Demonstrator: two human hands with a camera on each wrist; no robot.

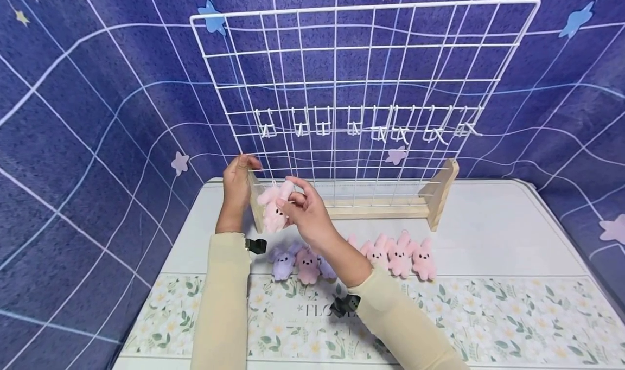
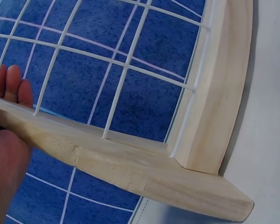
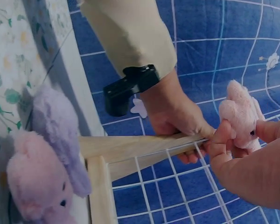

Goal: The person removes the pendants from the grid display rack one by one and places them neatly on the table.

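My left hand point(image 1: 236, 188) grips the top of the left wooden side piece point(image 1: 256, 210) of a white wire grid rack point(image 1: 335, 82). In the left wrist view its fingertips point(image 2: 12, 84) show on one side of that wood and the palm on the other. A pink plush bunny point(image 1: 270, 211) is pinched between the thumb and fingers of my right hand point(image 1: 312, 218), just in front of the left wooden piece. The right wrist view shows the bunny's fluffy body point(image 3: 240, 112) and a dark eye, close beside the left hand.
A row of white wire hooks point(image 1: 354, 127) hangs across the grid. Pink plush bunnies point(image 1: 400, 256) and a lilac bunny point(image 1: 282, 264) lie in a row before the rack, partly behind my right forearm. A flowered mat point(image 1: 488, 316) covers the near table. Purple-blue cloth point(image 1: 122, 88) stands behind.
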